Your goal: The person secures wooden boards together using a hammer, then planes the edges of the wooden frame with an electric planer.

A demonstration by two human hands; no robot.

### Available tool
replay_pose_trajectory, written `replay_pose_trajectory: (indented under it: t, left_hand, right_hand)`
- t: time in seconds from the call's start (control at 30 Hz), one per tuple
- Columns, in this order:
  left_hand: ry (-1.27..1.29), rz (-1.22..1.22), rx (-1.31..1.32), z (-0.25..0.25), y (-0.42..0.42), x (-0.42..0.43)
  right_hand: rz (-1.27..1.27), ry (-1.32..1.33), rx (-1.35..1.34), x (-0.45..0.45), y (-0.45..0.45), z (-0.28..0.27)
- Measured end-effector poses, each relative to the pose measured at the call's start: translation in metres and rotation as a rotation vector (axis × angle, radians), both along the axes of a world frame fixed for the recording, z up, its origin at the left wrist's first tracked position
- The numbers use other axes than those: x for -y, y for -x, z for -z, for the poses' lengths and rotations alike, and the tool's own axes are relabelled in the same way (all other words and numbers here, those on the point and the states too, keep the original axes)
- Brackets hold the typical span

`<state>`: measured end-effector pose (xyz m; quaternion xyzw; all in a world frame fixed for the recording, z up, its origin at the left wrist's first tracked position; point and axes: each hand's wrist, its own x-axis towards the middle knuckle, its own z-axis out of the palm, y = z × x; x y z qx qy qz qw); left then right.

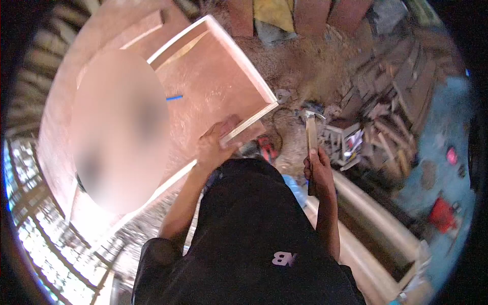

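Note:
A shallow wooden frame with raised edges (pixel 244 58) lies tilted on a reddish-brown board. My left hand (pixel 218 142) is closed round the frame's near edge, its fingers on the inner side. To the right, my right hand (pixel 318 165) grips the handle of a hammer (pixel 311 132), whose metal head points away from me, apart from the frame. A short blue object (pixel 174 97) rests on the panel inside the frame. A large blurred patch hides the left part of the board.
Scrap wood (pixel 391 142) is heaped at the right. A long wooden box (pixel 376 223) lies beside my right arm. A red object (pixel 442 215) is on the bluish floor. Another red item (pixel 266 147) sits below the frame's corner. Boards (pixel 310 18) stand at the top.

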<state>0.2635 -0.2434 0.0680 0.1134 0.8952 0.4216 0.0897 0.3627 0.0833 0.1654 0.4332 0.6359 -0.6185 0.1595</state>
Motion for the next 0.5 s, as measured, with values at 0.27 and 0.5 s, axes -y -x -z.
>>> replay_pose_trajectory:
  t: [0.27, 0.5]
  left_hand:
    - [0.317, 0.614, -0.442, 0.003, 0.126, -0.113]
    - [0.513, 0.626, -0.487, 0.029, 0.129, -0.126]
  right_hand:
    - [0.440, 0.339, -0.397, 0.071, -0.009, 0.082]
    - [0.743, 0.498, -0.428, 0.141, 0.010, 0.145]
